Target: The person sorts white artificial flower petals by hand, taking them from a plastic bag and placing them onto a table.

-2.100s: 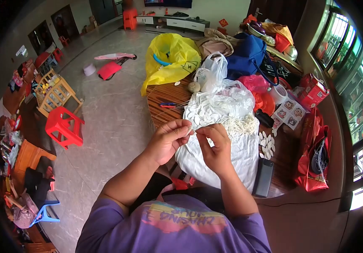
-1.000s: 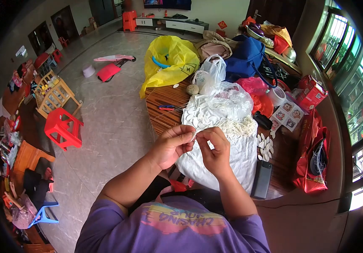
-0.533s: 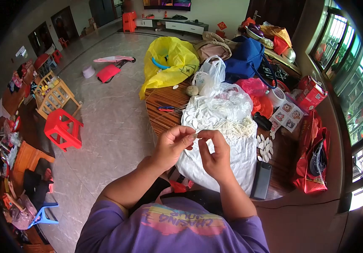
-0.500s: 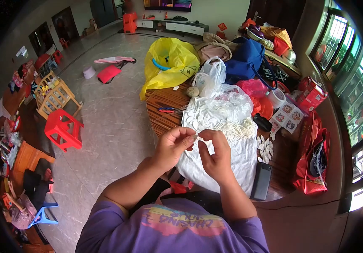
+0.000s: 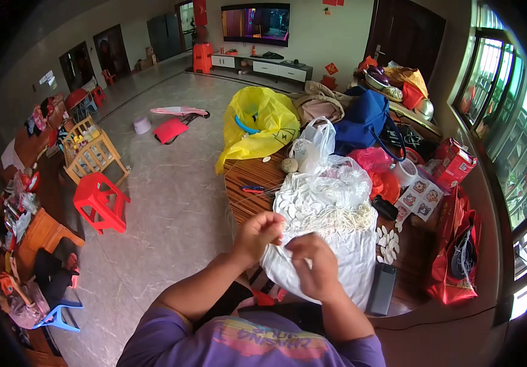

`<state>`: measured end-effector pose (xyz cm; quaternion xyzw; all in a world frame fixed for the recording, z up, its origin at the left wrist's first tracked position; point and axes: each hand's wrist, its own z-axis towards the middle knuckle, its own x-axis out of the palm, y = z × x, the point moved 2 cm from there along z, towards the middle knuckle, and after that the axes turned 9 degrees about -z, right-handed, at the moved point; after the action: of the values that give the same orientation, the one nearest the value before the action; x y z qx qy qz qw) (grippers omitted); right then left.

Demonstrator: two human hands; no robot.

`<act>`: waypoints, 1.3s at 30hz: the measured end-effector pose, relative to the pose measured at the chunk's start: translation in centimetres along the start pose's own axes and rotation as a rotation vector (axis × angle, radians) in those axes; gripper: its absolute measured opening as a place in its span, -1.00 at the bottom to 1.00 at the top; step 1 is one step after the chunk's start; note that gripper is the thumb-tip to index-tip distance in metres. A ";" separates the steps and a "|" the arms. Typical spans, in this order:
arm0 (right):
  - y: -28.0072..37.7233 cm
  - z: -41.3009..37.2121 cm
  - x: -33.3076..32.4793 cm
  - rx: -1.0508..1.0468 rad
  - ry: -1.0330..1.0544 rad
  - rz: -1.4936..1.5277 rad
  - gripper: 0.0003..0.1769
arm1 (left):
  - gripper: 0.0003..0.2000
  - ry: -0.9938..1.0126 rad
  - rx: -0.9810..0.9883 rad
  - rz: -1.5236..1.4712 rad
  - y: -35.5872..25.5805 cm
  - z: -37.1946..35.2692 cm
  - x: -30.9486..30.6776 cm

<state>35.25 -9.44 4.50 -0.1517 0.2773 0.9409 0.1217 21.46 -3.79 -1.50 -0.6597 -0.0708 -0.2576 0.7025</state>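
Over the near part of a white cloth (image 5: 318, 260), my left hand (image 5: 258, 237) is closed in a pinch, its thumb and forefinger pressed together. Whatever it grips is too small to make out. Close by on the right, my right hand (image 5: 313, 264) has bent fingers smeared by motion, so its hold cannot be read. Beyond both hands, white oval pieces (image 5: 297, 199) lie spread on the cloth. A bundle of off-white cords (image 5: 352, 217) rests beside them. More white ovals (image 5: 388, 244) sit on the wooden table (image 5: 245, 205) to the right.
A dark phone (image 5: 381, 289) lies at the near right edge. Farther back are a ball of twine (image 5: 289, 165), clear plastic bags (image 5: 343, 183), a yellow bag (image 5: 257, 116) and a blue bag (image 5: 361, 122). Red-and-blue snips (image 5: 252, 189) lie left; a red bag (image 5: 456, 257) stands right.
The view has tilted up, so the scene sits lower in the picture. My hands have moved slightly apart, and my right hand has turned with its fingers now blurred.
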 end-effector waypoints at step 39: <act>-9.2 -26.9 -44.2 0.631 -1.233 -0.313 -0.75 | -0.82 -0.766 0.437 0.470 -16.8 -8.1 -36.9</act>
<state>84.80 -23.39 -5.88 0.4128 0.3920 0.7018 0.4282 -19.75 -1.65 -3.67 -0.5422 -0.2257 0.1893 0.7869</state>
